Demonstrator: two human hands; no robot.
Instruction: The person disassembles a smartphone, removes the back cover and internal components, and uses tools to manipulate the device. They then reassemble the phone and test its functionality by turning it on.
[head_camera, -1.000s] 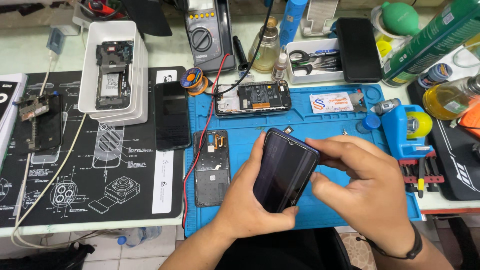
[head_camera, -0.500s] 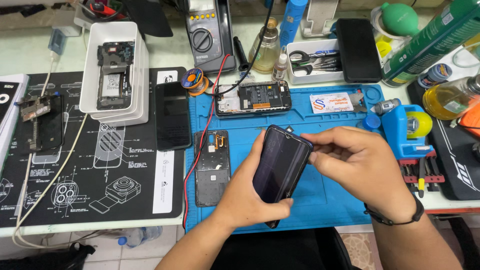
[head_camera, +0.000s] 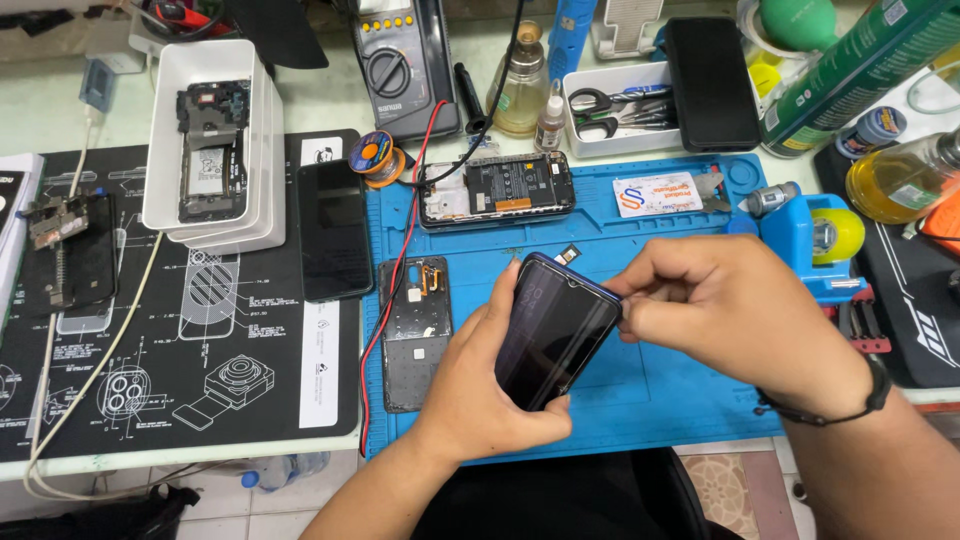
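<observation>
The left hand cradles a dark, glossy-screened smartphone with a blue rim from below, its grip closed around the lower left edge, so the phone hangs tilted above the blue silicone work mat rather than lying on it. The right hand pinches the phone's upper right edge, thumb and fingers pressed together on the frame.

Against the view a second ago, the right hand has slid off the face of the screen and now works only at the rim, and the phone has turned a little more upright in the left hand's hold. That reads as a shift from covering or pressing the glass to picking at the seam along the edge (whether a tool sits between the fingers cannot be told).

Beside the left wrist a black phone back cover with an orange flex strip lies on the mat, apart from the held phone. Farther up, an opened phone body with exposed battery rests near a grey multimeter. A blue tape dispenser with a yellow roll stands just beyond the right hand on the bench.
</observation>
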